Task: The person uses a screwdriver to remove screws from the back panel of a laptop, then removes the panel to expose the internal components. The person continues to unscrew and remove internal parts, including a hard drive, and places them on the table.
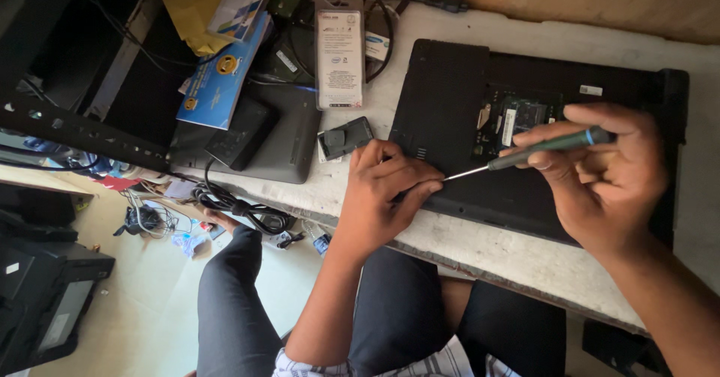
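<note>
At the far left I see a blue box (221,77) and a coiled black cable (240,206) on the tabletop (480,249). My left hand (382,193) presses fingers-down, holding nothing, on the near edge of the upturned black laptop (457,100). Just beside its fingertips sits the metal tip of the screwdriver (540,148). My right hand (600,178) has its grip closed around the green handle, slanting over the open memory bay (514,118).
</note>
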